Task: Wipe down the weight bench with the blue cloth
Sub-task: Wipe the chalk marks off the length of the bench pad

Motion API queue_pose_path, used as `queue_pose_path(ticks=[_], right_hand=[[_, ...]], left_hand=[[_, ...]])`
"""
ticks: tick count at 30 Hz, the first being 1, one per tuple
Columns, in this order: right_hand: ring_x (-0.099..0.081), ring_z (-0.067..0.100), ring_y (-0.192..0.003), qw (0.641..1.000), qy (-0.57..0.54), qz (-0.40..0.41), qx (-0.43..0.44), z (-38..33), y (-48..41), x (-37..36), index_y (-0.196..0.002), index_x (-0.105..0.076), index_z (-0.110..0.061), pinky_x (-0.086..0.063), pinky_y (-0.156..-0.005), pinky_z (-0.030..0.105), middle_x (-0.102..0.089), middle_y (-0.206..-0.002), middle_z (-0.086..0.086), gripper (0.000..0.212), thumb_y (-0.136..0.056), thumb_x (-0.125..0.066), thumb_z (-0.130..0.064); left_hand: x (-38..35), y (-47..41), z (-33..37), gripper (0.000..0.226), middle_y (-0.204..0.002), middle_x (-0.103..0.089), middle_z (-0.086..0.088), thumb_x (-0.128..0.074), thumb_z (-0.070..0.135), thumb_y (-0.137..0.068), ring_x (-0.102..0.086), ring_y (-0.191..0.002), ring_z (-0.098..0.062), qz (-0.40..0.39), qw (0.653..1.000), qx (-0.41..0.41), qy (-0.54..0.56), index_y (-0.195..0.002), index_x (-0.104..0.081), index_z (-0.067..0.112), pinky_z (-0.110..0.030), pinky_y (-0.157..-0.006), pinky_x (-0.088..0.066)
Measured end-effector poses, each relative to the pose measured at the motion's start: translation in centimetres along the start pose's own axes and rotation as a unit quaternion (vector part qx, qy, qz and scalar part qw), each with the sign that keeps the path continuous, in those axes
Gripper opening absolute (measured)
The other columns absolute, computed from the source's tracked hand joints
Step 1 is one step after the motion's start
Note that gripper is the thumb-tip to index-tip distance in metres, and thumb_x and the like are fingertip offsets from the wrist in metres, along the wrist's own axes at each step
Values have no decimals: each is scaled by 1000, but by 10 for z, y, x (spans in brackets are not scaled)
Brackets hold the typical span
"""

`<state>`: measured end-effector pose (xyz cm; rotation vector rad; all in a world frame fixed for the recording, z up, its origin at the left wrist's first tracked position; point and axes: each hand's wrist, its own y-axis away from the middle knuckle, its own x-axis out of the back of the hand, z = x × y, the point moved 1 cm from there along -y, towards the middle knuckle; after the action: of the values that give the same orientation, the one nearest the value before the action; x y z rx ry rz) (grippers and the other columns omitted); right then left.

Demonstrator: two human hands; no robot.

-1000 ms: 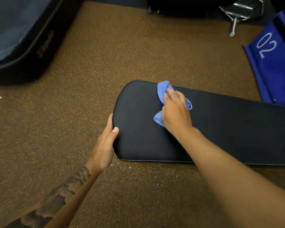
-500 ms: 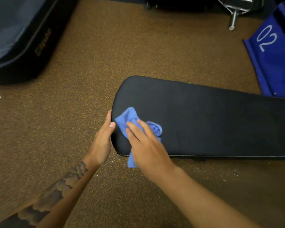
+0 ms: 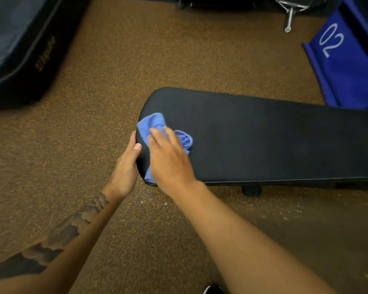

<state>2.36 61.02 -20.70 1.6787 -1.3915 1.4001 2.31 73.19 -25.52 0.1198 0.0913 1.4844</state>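
Note:
The black padded weight bench (image 3: 263, 141) runs from the middle of the view off the right edge, low over the floor. A crumpled blue cloth (image 3: 155, 124) lies on its rounded left end. My right hand (image 3: 170, 160) presses flat on the cloth, fingers spread toward the far left; part of the cloth shows under the palm at the near edge. My left hand (image 3: 125, 166) grips the bench's left end, thumb on top of the pad and fingers hidden below.
Brown speckled rubber floor (image 3: 115, 81) surrounds the bench. A dark padded mat or case (image 3: 19, 49) lies at the far left. A blue panel marked "02" (image 3: 344, 60) stands at the far right, with a metal frame part (image 3: 289, 15) behind. A bench foot (image 3: 251, 189) shows below the pad.
My right hand swept the cloth from the bench's far side to its near left corner, then slid it a little away along the left end. The left hand kept its hold.

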Motion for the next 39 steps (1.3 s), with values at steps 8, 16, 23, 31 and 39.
queue_pose_path(ticks=[8, 16, 23, 31, 39], right_hand=[[-46, 36, -126, 979, 40, -95, 176, 59, 57, 29, -123, -58, -2, -36, -107, 45, -54, -135, 10, 43, -84, -41, -5], [-50, 43, -118, 997, 17, -56, 49, 72, -2, 24, -113, -63, 3, -41, -101, 50, -58, -128, 16, 47, -77, -34, -4], [-47, 37, -125, 982, -29, -87, 168, 39, 2, 19, -120, -61, 2, -27, -110, 38, -56, -132, 15, 48, -82, -34, -9], [-13, 25, -146, 994, -80, -57, 50, 47, 25, 46, -149, -29, -14, -12, -116, 44, -22, -158, 3, 63, -93, -52, -32], [-9, 21, -147, 996, -39, -76, -24, 46, 58, 40, -152, -15, -11, -11, -120, 44, -17, -159, 7, 71, -95, -43, -42]], left_hand=[[1, 1, 2, 55, -146, -43, 10, -36, 39, -92, -34, -136, -3, -22, 1000, 7, -7, -144, -32, 23, -30, -116, -22], [2, 4, 10, 54, -144, -45, 15, -37, 36, -94, -36, -135, -2, -35, 999, 14, -20, -146, -31, 24, -28, -112, -28], [5, 4, 16, 50, -146, -44, 10, -35, 39, -95, -34, -138, -7, -65, 996, -7, -55, -143, -35, 24, -37, -115, -22], [27, 6, 49, 76, -158, -12, 11, -50, 39, -87, -10, -141, 6, -7, 966, -42, -254, -152, -13, 20, -28, -119, -12], [12, -10, 84, 76, -161, -3, 0, -43, 52, -90, 1, -147, -15, -220, 741, -272, -573, -152, -14, 19, -39, -120, -8]])
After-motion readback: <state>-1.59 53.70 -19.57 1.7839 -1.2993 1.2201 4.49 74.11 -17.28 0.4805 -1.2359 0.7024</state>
